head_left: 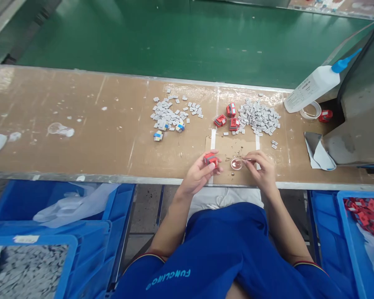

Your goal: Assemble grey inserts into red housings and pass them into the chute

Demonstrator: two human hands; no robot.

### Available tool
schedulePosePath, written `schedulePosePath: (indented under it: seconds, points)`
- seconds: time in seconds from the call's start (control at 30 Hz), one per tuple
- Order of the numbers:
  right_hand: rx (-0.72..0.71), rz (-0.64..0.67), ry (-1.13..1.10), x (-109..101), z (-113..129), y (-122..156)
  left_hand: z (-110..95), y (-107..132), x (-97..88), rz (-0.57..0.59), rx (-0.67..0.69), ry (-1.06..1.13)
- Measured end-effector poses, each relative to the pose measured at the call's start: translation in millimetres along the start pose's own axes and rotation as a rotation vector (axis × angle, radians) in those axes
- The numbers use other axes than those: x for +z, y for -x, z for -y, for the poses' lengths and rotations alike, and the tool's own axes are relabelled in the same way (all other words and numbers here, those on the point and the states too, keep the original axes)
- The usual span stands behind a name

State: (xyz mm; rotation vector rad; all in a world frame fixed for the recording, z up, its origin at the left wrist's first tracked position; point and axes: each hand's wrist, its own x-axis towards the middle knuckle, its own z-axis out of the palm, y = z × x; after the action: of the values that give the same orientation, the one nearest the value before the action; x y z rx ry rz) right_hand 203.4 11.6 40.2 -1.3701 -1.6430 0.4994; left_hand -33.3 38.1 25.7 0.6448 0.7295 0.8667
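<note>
Your left hand [197,176] is clamped on a red plastic block [211,159], held low over the worktop [81,153] within reach of your right hand [259,169], which pinches a thin applicator [244,160] above a small dish [236,164].

The bench [90,141] is covered with scuffed brown board and edged with metal. Two piles of gray tiles are spread across it: the left pile [171,116] is loose, the right pile [258,116] dense. Three red blocks [231,109] are set just left of the right pile. A dish [236,164] is placed near the front edge, between two white strips [212,139]. A glue bottle [311,89] is laid tilted at the right, touching a tape roll [310,111]. A film scrap [60,129] is left well apart, toward the left.
</note>
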Motion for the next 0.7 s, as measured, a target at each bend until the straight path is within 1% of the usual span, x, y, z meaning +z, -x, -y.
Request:
schedulePosePath:
  seconds: [0.1, 0.23, 0.37, 0.47, 0.53, 0.6, 0.7]
  points:
    - [0.082, -0.048, -0.045, 2, -2, 6, 2, 6, -1.5, 0.054, -0.050, 0.057]
    - [0.236, -0.106, -0.172, 5, -8, 16, 5, 11, -3.9, 0.059, -0.051, 0.029]
    - [0.361, -0.157, -0.279, 7, -12, 21, 8, 11, -6.6, 0.058, 0.013, -0.013]
    - [0.432, -0.182, -0.333, 8, -11, 22, 14, 7, -8.0, 0.017, 0.089, -0.057]
    - [0.450, -0.211, -0.355, 8, -7, 22, 19, 4, -8.2, -0.018, 0.147, -0.081]
    - [0.430, -0.237, -0.356, 7, 2, 22, 24, 2, -8.1, -0.041, 0.201, -0.103]
    - [0.316, -0.250, -0.330, 8, 23, 22, 29, 0, -7.5, -0.074, 0.250, -0.151]
